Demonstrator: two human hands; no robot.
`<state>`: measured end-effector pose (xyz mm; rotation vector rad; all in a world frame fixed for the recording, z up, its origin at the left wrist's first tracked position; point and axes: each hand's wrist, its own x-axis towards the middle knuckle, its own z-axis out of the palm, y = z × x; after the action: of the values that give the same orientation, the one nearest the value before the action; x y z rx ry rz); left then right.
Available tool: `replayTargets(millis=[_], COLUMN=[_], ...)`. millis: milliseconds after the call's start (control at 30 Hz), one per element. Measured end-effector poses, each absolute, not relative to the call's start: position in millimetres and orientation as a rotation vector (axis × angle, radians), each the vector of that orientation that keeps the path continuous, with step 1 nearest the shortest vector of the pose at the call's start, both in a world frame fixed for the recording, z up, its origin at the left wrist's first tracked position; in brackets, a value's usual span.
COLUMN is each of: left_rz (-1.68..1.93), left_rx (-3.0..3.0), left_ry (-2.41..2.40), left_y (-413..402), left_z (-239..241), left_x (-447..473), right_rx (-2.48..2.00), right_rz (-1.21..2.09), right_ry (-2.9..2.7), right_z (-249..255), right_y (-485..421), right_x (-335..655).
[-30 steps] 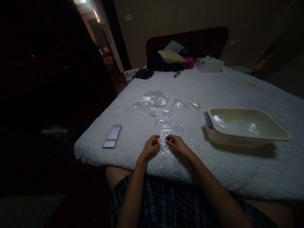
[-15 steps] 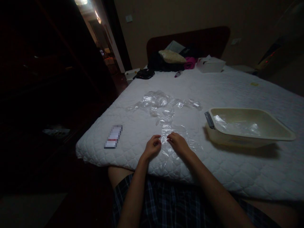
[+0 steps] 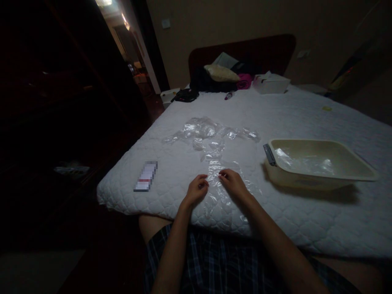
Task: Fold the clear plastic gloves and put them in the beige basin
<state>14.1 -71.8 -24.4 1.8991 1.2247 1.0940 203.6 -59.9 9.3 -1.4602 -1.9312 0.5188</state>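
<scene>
- Near edge: the clear plastic sheet (image 3: pixel 217 200) lies on the bed (image 3: pixel 171 188), its near end reaching the bed's near edge, just beyond the plaid garment (image 3: pixel 226 261). Risk: sliding off. Cause: a leg or sleeveless forearm brushing the loose end.
- Left hand (image 3: pixel 197 190): at the left side of the sheet, fingers curled. Whether they grip film cannot be told. Risk: loss of hold. Cause: thin, slick material.
- Right hand (image 3: pixel 234 183): over the right part of the sheet, thumb and forefinger tips close together. Whether film is clamped between them cannot be told. Risk: tearing or stretching. Cause: unequal pull between the hands.
- Left of the hands: a phone-like object (image 3: pixel 146 176) lies flat, well apart from the sheet. Risk: displacement. Cause: a wide left-arm sweep.
- Right of the hands: the cream basin (image 3: pixel 306 179) contains clear film (image 3: pixel 324 166). Risk: tipping. Cause: soft bedding and a knock from the right arm.
- Farther: crumpled film (image 3: pixel 200 127) lies beyond the sheet. Risk: tangling or dragging. Cause: pieces clinging together; dim light makes their edges hard to distinguish.
</scene>
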Motion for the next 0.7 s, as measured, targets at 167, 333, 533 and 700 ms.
replayTargets(millis=[167, 333, 533, 700], left_rz=[1.097, 1.099, 1.105, 1.107], left_rx=[1.876, 1.854, 1.837, 1.814], left_ry=[1.216, 1.218, 1.229, 1.212], left_y=[-71, -71, -70, -71], left_z=[-24, -25, -26, -25], left_x=[14, 14, 14, 14], right_rx=[-1.183, -0.601, -0.517, -0.605], right_rz=[0.197, -0.143, -0.276, -0.304], right_ry=[-2.198, -2.575, -2.662, -2.638], right_z=[22, 11, -9, -15], right_y=[-92, -136, -151, -150], right_x=[197, 182, 173, 169])
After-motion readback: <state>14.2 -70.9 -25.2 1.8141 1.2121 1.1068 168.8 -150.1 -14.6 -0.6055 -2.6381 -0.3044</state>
